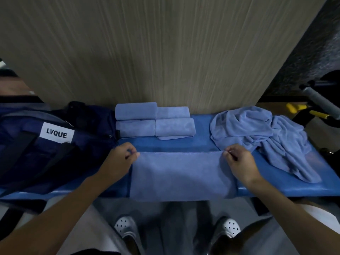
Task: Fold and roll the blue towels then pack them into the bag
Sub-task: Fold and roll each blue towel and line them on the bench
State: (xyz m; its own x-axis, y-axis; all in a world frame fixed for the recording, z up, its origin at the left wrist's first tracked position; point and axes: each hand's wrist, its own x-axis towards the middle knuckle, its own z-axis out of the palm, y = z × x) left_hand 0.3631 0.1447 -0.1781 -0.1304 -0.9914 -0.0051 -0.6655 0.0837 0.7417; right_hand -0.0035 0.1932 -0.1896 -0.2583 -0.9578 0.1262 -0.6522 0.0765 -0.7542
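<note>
Step in hand, by judgement: folding of the flat towel [182,175], spread at 6 o'clock on the surface [287,183], with its near edge over the front.

Far corners pinched: left hand [119,161] grip closed on the 9 o'clock corner, right hand [241,162] grip closed on the 3 o'clock corner, thumb against fingers.

Next, probably: draw far edge level onto near edge, smooth, then roll.

Four rolled towels [154,120] in two rows at 12 o'clock. Loose heap [257,133] at 2 o'clock, not yet folded. Bag [55,144] at 9 o'clock, just beside the rolls.
</note>
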